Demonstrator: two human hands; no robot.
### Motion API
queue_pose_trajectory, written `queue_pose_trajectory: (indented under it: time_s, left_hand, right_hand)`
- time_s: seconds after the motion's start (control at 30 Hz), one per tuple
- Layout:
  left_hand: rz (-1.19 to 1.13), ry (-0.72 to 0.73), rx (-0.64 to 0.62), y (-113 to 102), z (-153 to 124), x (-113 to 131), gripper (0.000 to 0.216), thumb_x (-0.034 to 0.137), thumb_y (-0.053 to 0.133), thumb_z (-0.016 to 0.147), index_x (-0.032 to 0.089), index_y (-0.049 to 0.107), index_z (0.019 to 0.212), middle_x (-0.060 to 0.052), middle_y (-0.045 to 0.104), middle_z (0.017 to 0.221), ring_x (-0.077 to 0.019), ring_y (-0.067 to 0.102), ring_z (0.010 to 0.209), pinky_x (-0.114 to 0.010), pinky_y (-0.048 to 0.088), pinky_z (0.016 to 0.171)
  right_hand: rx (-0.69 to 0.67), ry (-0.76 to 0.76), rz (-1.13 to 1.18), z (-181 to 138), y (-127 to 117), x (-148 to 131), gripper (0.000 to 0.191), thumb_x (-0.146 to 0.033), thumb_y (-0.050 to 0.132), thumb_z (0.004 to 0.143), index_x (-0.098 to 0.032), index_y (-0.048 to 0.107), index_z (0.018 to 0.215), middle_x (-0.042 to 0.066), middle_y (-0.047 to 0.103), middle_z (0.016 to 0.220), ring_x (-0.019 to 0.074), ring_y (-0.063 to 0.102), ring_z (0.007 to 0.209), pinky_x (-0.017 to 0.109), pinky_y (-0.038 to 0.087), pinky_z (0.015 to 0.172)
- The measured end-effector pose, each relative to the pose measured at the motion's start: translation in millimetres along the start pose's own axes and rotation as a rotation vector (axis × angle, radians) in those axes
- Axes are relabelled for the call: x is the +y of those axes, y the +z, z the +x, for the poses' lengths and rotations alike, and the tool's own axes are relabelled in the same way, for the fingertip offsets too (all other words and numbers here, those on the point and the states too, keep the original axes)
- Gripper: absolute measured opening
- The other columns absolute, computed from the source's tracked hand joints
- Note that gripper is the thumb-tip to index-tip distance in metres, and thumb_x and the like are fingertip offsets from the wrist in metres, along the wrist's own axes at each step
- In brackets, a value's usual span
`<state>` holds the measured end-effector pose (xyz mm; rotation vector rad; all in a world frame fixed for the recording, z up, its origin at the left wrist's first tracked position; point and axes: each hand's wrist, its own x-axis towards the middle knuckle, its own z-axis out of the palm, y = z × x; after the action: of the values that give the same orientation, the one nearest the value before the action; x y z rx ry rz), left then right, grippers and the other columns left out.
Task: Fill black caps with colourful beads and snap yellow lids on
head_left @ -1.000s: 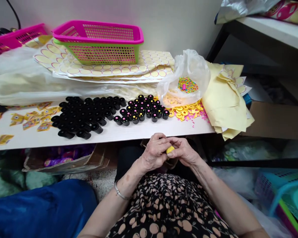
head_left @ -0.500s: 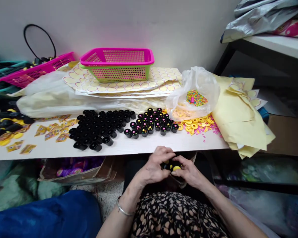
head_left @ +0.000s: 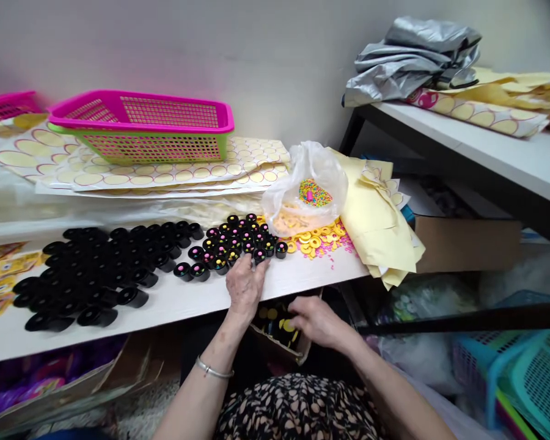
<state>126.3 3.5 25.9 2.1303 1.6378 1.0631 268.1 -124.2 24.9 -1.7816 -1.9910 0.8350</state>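
My left hand [head_left: 244,286] reaches over the white table's [head_left: 174,305] front edge, its fingers closing on a small black cap with a coloured dot in the group of filled black caps [head_left: 231,243]. My right hand [head_left: 315,319] hangs below the table edge, fingers curled over a small cardboard box [head_left: 278,333] holding black and yellow pieces; what it grips is hidden. Left of the filled caps lies a larger cluster of plain black caps [head_left: 103,269]. Loose yellow rings [head_left: 314,238] and pink bits lie to their right.
A clear bag [head_left: 309,189] of coloured beads sits behind the rings. A pink-and-green basket [head_left: 142,125] rests on sticker sheets [head_left: 165,174]. Yellow paper [head_left: 378,226] overhangs the table's right end. A side shelf [head_left: 462,146] carries a silver bag [head_left: 412,58]. Baskets [head_left: 522,373] stand at lower right.
The hands have parted: the left went up from the lap to the filled caps on the table, the right dropped to the box. The view swung right.
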Motion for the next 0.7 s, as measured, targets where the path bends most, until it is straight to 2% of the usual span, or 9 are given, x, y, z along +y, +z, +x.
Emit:
queue_pose_trajectory:
  time_s: [0.07,0.17,0.27,0.37,0.47,0.57,0.7]
  left_hand:
    - [-0.009,-0.006,-0.006,-1.9,1.3,2.5,0.029,0.04,0.057,0.075,0.018,0.049,0.058,0.003,0.047,0.056,-0.0102,0.044,0.055,-0.023,0.03,0.055]
    - [-0.018,-0.014,0.006,-5.7,-0.8,4.0,0.027,0.037,0.057,0.073,0.018,0.049,0.056,0.004,0.047,0.055,-0.0098,0.044,0.054,-0.023,0.03,0.055]
    - [-0.036,0.011,-0.006,-11.2,-8.9,2.6,0.025,0.035,0.059,0.07,0.018,0.05,0.056,0.004,0.046,0.055,-0.0097,0.044,0.053,-0.023,0.032,0.055]
    - [-0.109,0.058,-0.061,-15.8,-18.4,0.5,0.02,0.034,0.058,0.072,0.018,0.055,0.06,0.003,0.048,0.057,-0.0096,0.046,0.056,-0.021,0.035,0.056]
    - [-0.174,0.076,-0.101,-16.3,-22.9,-0.9,0.014,0.032,0.058,0.073,0.018,0.06,0.069,0.003,0.05,0.062,-0.0094,0.048,0.059,-0.02,0.037,0.059]
    - [-0.197,0.058,-0.109,-14.4,-22.5,-2.1,0.015,0.033,0.061,0.071,0.019,0.063,0.075,0.003,0.051,0.064,-0.0096,0.049,0.06,-0.021,0.038,0.06]
    - [-0.213,0.062,-0.129,-13.4,-20.5,-3.0,0.022,0.037,0.064,0.07,0.019,0.064,0.082,0.002,0.053,0.068,-0.0101,0.049,0.062,-0.021,0.038,0.06]
  right_hand:
    - [0.25,0.026,0.145,6.5,-25.1,6.7,0.015,-0.027,0.05,0.082,-0.018,0.059,0.075,0.001,0.059,0.07,0.0132,0.052,0.067,0.023,0.038,0.062]
    - [0.664,0.14,0.085,26.3,-53.0,28.0,0.014,-0.026,0.048,0.081,-0.018,0.058,0.078,0.002,0.057,0.072,0.0152,0.05,0.067,0.027,0.038,0.064]
    - [0.852,0.223,-0.027,45.4,-63.9,51.8,0.013,-0.02,0.046,0.077,-0.018,0.059,0.075,0.004,0.056,0.076,0.0179,0.051,0.072,0.03,0.039,0.066]
    - [0.883,0.229,-0.051,56.0,-64.8,62.4,0.016,-0.024,0.044,0.079,-0.017,0.06,0.077,0.006,0.056,0.082,0.0193,0.052,0.078,0.031,0.041,0.069]
    - [0.809,0.281,-0.137,61.5,-65.1,58.7,0.023,-0.035,0.048,0.08,-0.017,0.06,0.088,0.008,0.054,0.091,0.0212,0.052,0.083,0.032,0.041,0.069]
    - [0.73,0.346,-0.218,67.0,-67.0,51.9,0.027,-0.04,0.051,0.077,-0.017,0.06,0.089,0.008,0.053,0.094,0.0221,0.052,0.083,0.032,0.04,0.067]
    - [0.771,0.31,-0.216,74.4,-66.8,50.0,0.024,-0.038,0.053,0.074,-0.017,0.059,0.086,0.006,0.055,0.09,0.0208,0.052,0.082,0.031,0.039,0.067]
